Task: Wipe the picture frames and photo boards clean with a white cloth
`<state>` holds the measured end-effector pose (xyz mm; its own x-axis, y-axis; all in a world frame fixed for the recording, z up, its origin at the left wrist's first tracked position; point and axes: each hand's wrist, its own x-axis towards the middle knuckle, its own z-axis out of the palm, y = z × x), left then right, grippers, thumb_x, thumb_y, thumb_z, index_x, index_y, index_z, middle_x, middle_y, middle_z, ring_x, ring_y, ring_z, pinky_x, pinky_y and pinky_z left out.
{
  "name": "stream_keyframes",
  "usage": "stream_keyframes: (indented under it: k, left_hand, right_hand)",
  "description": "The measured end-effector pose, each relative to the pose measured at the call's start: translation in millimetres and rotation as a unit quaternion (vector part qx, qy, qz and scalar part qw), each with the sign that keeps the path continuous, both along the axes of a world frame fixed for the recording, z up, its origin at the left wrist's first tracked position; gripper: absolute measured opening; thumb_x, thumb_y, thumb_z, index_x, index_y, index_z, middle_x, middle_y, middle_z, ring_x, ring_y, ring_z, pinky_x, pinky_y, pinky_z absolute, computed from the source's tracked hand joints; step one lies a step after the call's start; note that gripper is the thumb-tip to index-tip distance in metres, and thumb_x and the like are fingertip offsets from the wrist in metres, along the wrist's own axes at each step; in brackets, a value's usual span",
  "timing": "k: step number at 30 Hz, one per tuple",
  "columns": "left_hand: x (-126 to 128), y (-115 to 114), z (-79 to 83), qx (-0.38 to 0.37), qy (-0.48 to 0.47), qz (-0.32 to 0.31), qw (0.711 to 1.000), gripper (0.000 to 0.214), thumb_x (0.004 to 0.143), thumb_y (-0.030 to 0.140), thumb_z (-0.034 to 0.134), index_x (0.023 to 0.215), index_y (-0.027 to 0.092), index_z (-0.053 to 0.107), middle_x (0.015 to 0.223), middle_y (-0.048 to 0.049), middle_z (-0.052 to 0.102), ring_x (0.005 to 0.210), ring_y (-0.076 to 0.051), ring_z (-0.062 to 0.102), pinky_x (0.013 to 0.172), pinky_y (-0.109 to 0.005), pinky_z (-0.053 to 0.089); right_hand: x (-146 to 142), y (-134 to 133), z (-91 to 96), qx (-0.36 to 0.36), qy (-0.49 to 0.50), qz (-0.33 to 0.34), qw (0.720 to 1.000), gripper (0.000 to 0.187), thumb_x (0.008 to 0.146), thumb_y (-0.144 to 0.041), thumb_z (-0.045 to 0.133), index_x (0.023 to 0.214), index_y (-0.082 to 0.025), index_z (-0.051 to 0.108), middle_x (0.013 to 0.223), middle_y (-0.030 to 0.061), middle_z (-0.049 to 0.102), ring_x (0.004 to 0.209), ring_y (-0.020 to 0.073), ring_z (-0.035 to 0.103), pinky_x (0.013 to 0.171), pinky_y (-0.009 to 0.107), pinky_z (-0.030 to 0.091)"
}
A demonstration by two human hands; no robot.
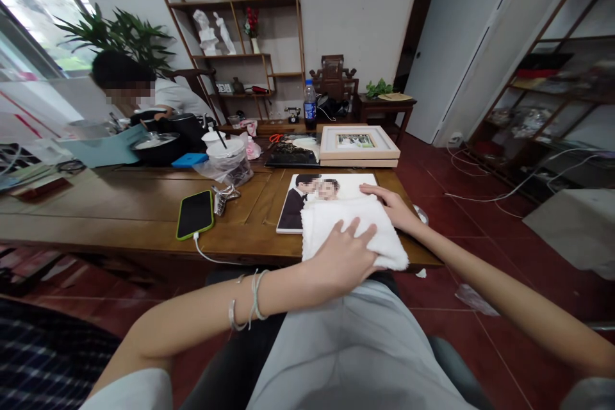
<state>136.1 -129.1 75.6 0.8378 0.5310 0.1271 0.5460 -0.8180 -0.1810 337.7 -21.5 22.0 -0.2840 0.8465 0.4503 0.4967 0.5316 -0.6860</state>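
Note:
A white cloth (319,230) lies spread over the lower right part of a photo print (291,211) of a couple, near the table's front edge. My left hand (343,256) rests on the cloth with its fingers spread. On the right, my right hand (396,208) lies at the print's right edge, its fingers stretched out and touching the top by the cloth's upper corner. Part of the print is hidden under the cloth and hands.
Framed pictures (358,144) are stacked behind the print, beside a dark tray (293,152). A charging phone (195,214), a plastic bag (230,170) and a lidded cup (225,148) stand left. A bottle (310,109) is farther back. Another person (182,99) sits at the far left.

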Motion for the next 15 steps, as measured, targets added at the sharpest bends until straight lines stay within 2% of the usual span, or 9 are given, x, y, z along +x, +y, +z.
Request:
stream_keyframes:
  k: [4, 8, 11, 15]
  left_hand:
    - [-5, 29, 5.9, -0.001, -0.009, 0.045, 0.999, 0.037, 0.093, 0.042, 0.039, 0.105, 0.02, 0.066, 0.132, -0.0092, 0.05, 0.119, -0.031, 0.047, 0.09, -0.045, 0.044]
    - [-8, 78, 7.2, -0.015, -0.018, 0.089, 0.996, 0.037, 0.092, 0.042, 0.042, 0.108, 0.016, 0.064, 0.121, -0.0141, 0.057, 0.113, -0.03, 0.051, 0.09, -0.043, 0.043]
    - [-3, 117, 9.3, -0.029, -0.07, 0.07, 0.995, 0.041, 0.093, 0.043, 0.038, 0.11, 0.014, 0.062, 0.109, -0.0142, 0.062, 0.103, -0.026, 0.056, 0.087, -0.038, 0.043]
    - [20, 152, 18.6, -0.092, -0.139, 0.013, 0.986, 0.05, 0.096, 0.044, 0.028, 0.096, 0.01, 0.065, 0.089, -0.0119, 0.067, 0.083, -0.021, 0.061, 0.078, -0.031, 0.044]
  right_hand:
    - [-2, 1, -0.5, 0.006, -0.033, -0.02, 0.999, 0.038, 0.078, -0.017, 0.053, 0.114, -0.021, 0.064, 0.126, 0.0074, 0.059, 0.117, 0.024, 0.054, 0.102, 0.041, 0.039]
    - [-3, 3, -2.0, 0.026, -0.049, -0.019, 0.998, 0.037, 0.082, -0.017, 0.047, 0.114, -0.022, 0.064, 0.125, 0.0056, 0.06, 0.117, 0.0241, 0.054, 0.102, 0.041, 0.039]
    - [-3, 4, -3.3, 0.036, -0.06, -0.018, 0.997, 0.036, 0.083, -0.017, 0.047, 0.115, -0.023, 0.064, 0.123, 0.0036, 0.062, 0.113, 0.0226, 0.057, 0.1, 0.038, 0.041]
    - [-3, 3, -2.8, 0.035, -0.074, -0.041, 0.996, 0.032, 0.083, -0.018, 0.048, 0.11, -0.02, 0.066, 0.119, 0.0064, 0.064, 0.11, 0.0229, 0.058, 0.097, 0.037, 0.043]
